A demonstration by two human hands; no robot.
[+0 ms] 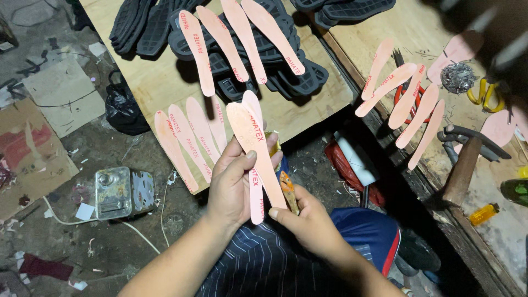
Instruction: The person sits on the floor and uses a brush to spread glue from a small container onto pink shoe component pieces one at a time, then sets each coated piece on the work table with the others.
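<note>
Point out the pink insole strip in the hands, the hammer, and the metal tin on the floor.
pink insole strip (pixel 246 124), head view, wide upper end.
hammer (pixel 462 170), head view, wooden handle.
metal tin (pixel 113 192), head view, top face.

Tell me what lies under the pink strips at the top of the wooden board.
Under those pink strips lie black rubber shoe soles, piled on the wooden board. How many soles sit beneath the strips is hidden.
</note>
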